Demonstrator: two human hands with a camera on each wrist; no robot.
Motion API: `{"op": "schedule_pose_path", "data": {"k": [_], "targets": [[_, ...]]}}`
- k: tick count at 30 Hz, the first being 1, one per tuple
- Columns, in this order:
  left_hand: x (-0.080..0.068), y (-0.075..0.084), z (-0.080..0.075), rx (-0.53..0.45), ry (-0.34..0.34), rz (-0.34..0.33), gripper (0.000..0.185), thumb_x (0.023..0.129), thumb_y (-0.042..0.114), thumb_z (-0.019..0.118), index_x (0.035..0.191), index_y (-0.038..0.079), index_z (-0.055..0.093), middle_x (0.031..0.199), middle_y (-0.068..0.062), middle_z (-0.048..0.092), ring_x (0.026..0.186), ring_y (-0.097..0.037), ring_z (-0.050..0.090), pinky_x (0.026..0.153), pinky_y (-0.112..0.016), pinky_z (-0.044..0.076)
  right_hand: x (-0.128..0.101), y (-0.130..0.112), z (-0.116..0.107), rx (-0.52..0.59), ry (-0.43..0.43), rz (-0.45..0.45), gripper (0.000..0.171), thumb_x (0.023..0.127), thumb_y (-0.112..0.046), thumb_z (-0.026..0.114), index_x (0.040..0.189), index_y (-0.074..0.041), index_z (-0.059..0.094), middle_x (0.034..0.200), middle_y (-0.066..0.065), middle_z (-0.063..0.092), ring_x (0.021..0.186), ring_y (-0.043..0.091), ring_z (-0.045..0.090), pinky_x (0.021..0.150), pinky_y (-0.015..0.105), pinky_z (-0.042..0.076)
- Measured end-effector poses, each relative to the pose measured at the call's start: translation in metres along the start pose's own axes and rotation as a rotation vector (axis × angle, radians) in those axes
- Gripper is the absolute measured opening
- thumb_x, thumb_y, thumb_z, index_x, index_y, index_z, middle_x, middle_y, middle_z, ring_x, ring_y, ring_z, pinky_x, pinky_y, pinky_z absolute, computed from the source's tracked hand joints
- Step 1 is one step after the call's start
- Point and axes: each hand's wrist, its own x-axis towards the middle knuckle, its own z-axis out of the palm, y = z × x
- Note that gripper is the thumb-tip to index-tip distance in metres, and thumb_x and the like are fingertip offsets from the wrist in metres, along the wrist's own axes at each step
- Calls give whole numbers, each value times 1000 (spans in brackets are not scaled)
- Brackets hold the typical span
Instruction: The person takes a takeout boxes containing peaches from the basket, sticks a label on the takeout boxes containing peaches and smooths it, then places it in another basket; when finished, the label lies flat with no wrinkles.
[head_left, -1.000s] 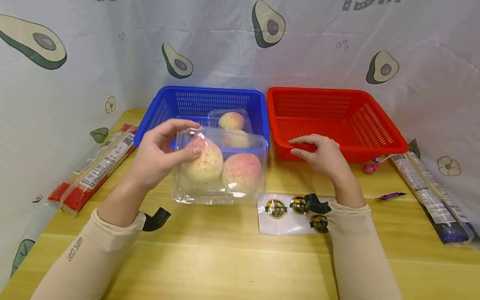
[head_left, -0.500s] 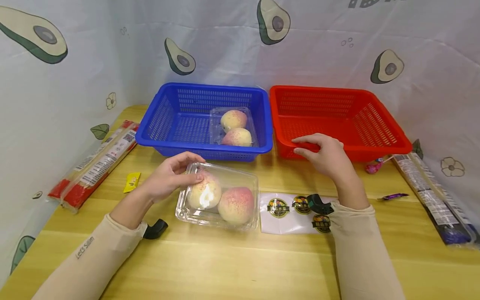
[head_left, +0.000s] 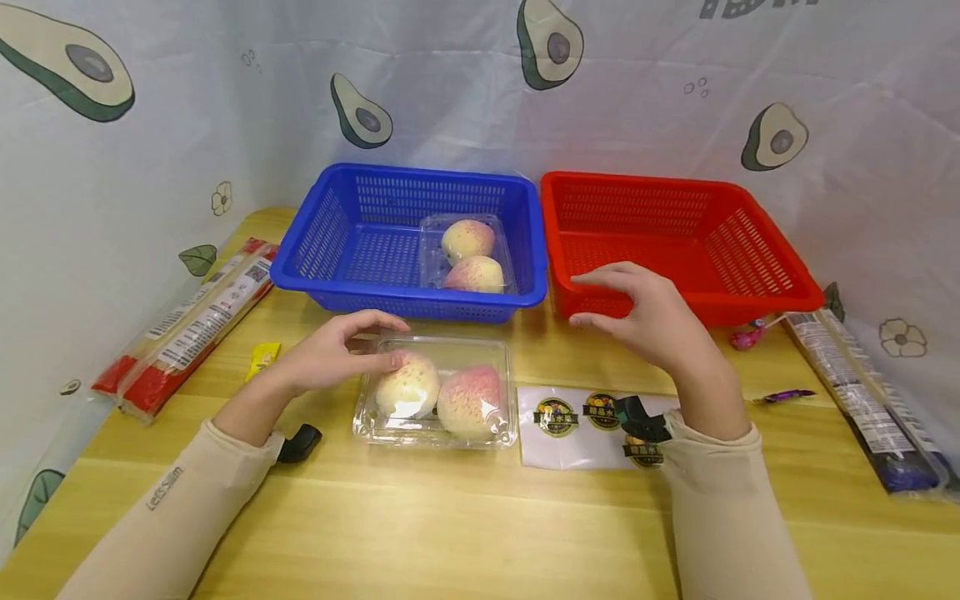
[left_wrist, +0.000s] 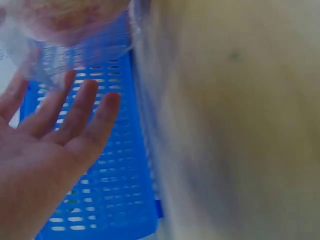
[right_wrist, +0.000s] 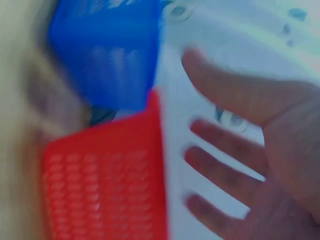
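Observation:
A clear plastic clamshell box (head_left: 438,437) with two peaches inside lies on the wooden table in the head view. My left hand (head_left: 337,354) holds its left end, thumb over the lid and fingers at the back edge. In the left wrist view, the left hand's fingers (left_wrist: 82,107) stretch out below the plastic, the other fingers spread apart. My right hand (head_left: 641,312) hovers in front of the red basket (head_left: 738,304), thumb and fingers wide apart with nothing between them. A second clamshell box of peaches (head_left: 433,258) sits in the blue basket (head_left: 322,292).
A white sticker sheet (head_left: 547,450) with round labels lies right of the box. Long noodle packs flank the table, a red one (head_left: 187,333) left and a dark one (head_left: 873,400) right. A yellow wrapper (head_left: 261,360), a purple wrapper (head_left: 783,396) and a pink lollipop (head_left: 746,339) lie nearby.
My left hand has lowered the peach box from in front of the blue basket to the table and turned it straighter. My right hand's thumb and fingers have spread wider.

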Motion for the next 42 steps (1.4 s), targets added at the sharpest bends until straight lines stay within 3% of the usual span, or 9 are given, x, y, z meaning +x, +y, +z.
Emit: {"op": "schedule_pose_path", "data": {"k": [4,8,12,17,22,28,31,34,42], "targets": [[-2,6,-4,111,-84,93,59,87,26,82,139,14,58,140,2,55,132,-23,47,108,-53,38,-10,-7,12,113,-223,-88,58,72,-26,93,124,-10,72,116,5,68,109,28,60,94,51,48],[-1,13,-7,184,-259,158,89,75,34,91,150,19,46,151,2,42,137,-23,37,108,-56,34,-21,1,32,130,-474,-70,69,64,-34,96,121,-7,70,113,1,67,103,23,60,91,48,49],[7,18,-5,232,-390,171,106,67,39,95,155,22,39,155,-2,30,138,-26,30,108,-55,33,-27,8,47,106,-590,-75,70,59,-36,99,117,-10,69,112,-2,61,101,19,56,91,41,47],[17,28,6,273,-431,142,112,63,43,96,156,22,37,153,-3,29,134,-26,31,105,-50,36,-30,12,54,61,-610,-82,68,56,-28,101,112,-15,65,104,-5,56,97,17,52,89,38,46],[23,33,15,281,-426,125,113,61,44,97,156,25,38,150,-1,30,133,-24,32,105,-47,37,-29,20,47,27,-586,-21,68,56,-18,100,112,-14,63,105,-3,57,103,23,54,93,45,46],[25,28,16,241,-421,130,111,63,40,97,156,25,38,153,0,30,136,-23,32,108,-48,34,-27,30,36,60,-597,47,65,61,-28,99,114,-10,65,115,4,61,113,31,57,99,52,43],[25,25,16,213,-424,135,110,64,38,97,156,23,39,153,0,30,136,-24,32,109,-48,34,-26,31,33,59,-594,28,60,65,-32,96,113,-10,68,113,3,63,109,28,57,98,52,44],[25,23,16,192,-426,137,110,64,36,97,156,21,39,153,0,30,136,-24,33,109,-48,34,-24,32,35,45,-586,11,54,68,-26,95,112,-10,70,110,0,64,105,24,57,96,49,46],[26,21,16,167,-438,140,110,65,33,97,156,21,37,153,-1,28,135,-24,36,109,-48,35,-24,30,40,23,-558,5,48,66,-18,96,109,-14,75,106,-1,64,95,19,57,89,44,47]]}}
